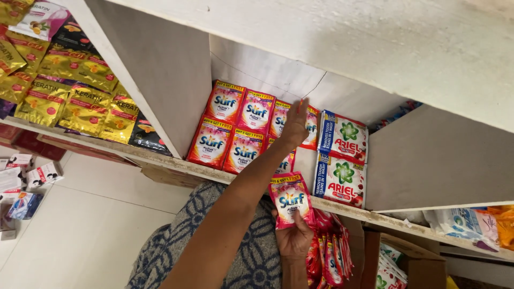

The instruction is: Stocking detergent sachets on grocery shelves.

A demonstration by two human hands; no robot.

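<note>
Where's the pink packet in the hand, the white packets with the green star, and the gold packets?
Pink packet (290, 199), head view: middle of its front, held in the right hand (293, 240).
White packets (342, 158), head view: where the two stacked fronts meet.
Gold packets (85, 109), head view: front of one hanging packet.

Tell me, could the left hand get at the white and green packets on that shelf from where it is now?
Probably yes. The left hand already rests on the red sachets in the same compartment, and the white and green packets stand just beside it, with nothing between. The right hand is busy holding a pink sachet.
</note>
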